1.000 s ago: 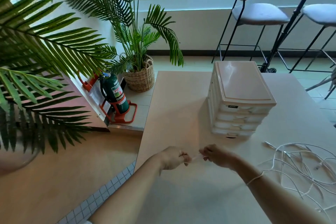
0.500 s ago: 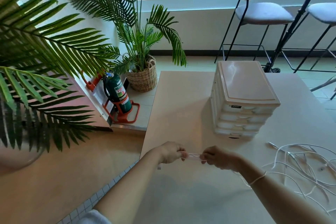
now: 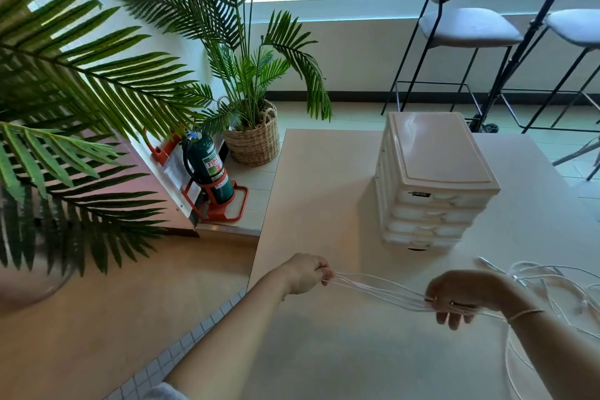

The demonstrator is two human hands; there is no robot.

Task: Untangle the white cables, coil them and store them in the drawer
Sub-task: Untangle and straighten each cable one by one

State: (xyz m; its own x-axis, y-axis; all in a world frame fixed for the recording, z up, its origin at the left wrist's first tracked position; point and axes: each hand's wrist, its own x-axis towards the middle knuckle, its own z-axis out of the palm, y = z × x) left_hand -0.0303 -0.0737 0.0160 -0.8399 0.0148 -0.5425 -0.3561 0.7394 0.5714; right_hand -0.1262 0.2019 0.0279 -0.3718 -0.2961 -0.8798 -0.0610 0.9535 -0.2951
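Here, the left hand (image 3: 305, 273) pinches several strands of white cable (image 3: 380, 291), stretched taut above the table (image 3: 324, 204) to the right hand (image 3: 461, 297), whose curled fingers grip them. Remaining cables (image 3: 558, 282) lie tangled beside the closed drawer unit (image 3: 431, 182).

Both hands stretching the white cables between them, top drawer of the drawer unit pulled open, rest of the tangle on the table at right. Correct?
Wrong on the drawer. In the head view every drawer of the drawer unit is closed. The left hand and right hand do stretch the white cables.
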